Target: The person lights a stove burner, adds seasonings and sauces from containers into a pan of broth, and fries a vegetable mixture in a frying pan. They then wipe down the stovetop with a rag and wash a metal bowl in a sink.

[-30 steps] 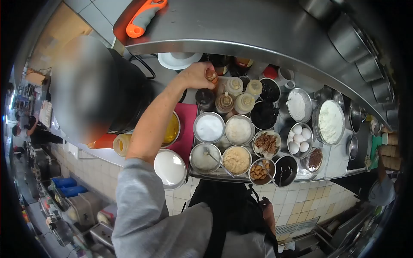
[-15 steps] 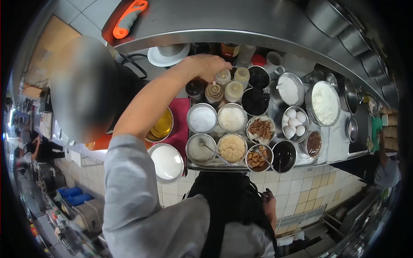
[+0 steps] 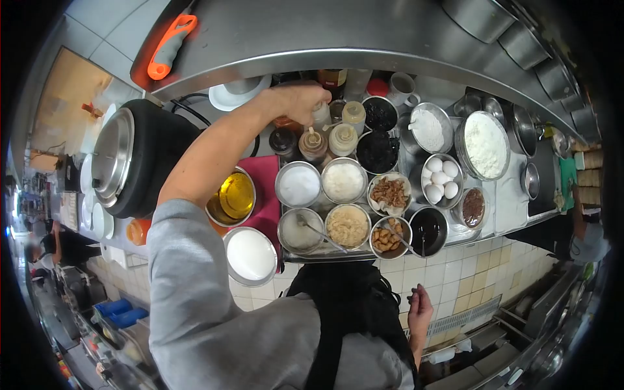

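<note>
My left hand point(image 3: 300, 103) reaches across to the back of the counter, its fingers closed around the upper part of a pale squeeze bottle point(image 3: 320, 117). Close by stand a brown squeeze bottle point(image 3: 313, 145), a cream one point(image 3: 343, 139), a yellowish one point(image 3: 353, 115) and a dark-topped bottle point(image 3: 283, 140). Bowls of white granules point(image 3: 299, 184) and white powder point(image 3: 344, 181) sit in front of them. Low beside my body hangs my right hand point(image 3: 421, 305), fingers curled, with something small and dark at the fingertips that I cannot make out.
Left of the bowls are a pot of yellow oil point(image 3: 235, 197), a bowl of white contents point(image 3: 252, 257) and a black warmer with a steel lid point(image 3: 114, 162). A bowl of eggs point(image 3: 441, 181) stands right. The steel shelf point(image 3: 338, 26) overhangs the back; a person point(image 3: 585, 244) is far right.
The view has shifted slightly. The squeeze bottle in my left hand has moved a little left of its neighbours, baring a small jar behind. My right hand has swung outward from my body.
</note>
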`<state>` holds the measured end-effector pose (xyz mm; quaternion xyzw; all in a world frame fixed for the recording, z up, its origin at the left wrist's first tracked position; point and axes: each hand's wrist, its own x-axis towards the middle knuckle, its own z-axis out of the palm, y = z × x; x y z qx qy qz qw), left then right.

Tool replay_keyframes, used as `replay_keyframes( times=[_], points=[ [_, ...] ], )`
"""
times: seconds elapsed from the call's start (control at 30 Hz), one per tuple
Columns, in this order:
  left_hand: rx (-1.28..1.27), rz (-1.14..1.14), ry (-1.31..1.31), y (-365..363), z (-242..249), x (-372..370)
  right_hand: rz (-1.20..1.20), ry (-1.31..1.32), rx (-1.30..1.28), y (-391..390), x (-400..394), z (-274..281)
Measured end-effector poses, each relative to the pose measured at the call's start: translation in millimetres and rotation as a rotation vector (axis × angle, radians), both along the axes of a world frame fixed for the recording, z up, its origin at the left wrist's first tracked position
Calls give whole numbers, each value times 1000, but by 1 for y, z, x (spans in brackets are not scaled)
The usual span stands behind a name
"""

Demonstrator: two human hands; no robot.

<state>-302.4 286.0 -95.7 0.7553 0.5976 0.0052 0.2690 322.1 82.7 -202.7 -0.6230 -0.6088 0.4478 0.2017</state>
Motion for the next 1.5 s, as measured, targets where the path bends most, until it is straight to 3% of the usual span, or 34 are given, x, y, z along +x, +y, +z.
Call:
replay_keyframes(
  times=[0.17,0.27,0.33,0.63,0.8,0.83,0.9,0.97,1.0,1.03,1.1,1.13,1.17,1.23,1.3,1.37,1.4,1.43,1.5],
  points=[
    [-10,81,163,-11,24,9,136,7,91,44,-50,41],
    [208,179,58,-31,44,20,318,-3,265,73,-80,53],
    [247,243,223,-41,77,39,365,45,304,92,-111,65],
    [703,249,280,-104,135,105,714,125,723,164,-269,119],
    [613,249,275,-144,189,146,723,199,919,168,-318,140],
    [588,241,195,-155,204,154,742,216,926,167,-321,139],
    [567,258,131,-178,219,167,772,504,666,160,-322,132],
    [633,208,-35,-199,226,179,776,577,528,140,-311,148],
    [603,197,-43,-211,228,183,848,694,331,130,-305,158],
    [609,220,-29,-220,222,188,916,803,127,121,-298,164],
    [888,366,-319,-237,194,198,966,778,4,103,-280,160],
    [885,445,-358,-253,180,208,985,737,-117,96,-272,156],
    [859,574,-418,-265,159,223,1018,745,-123,90,-266,153],
    [846,759,-460,-288,109,259,1234,773,164,76,-253,141],
    [735,889,-796,-312,66,294,1396,764,162,63,-237,131],
    [880,997,-718,-340,48,331,1499,588,39,44,-221,137],
    [989,1028,-661,-357,41,355,1650,577,270,40,-214,139],
    [1037,1143,-606,-372,36,380,1772,603,232,30,-205,134],
    [1253,1331,-815,-402,25,436,1744,606,199,18,-176,117]
  ],
)
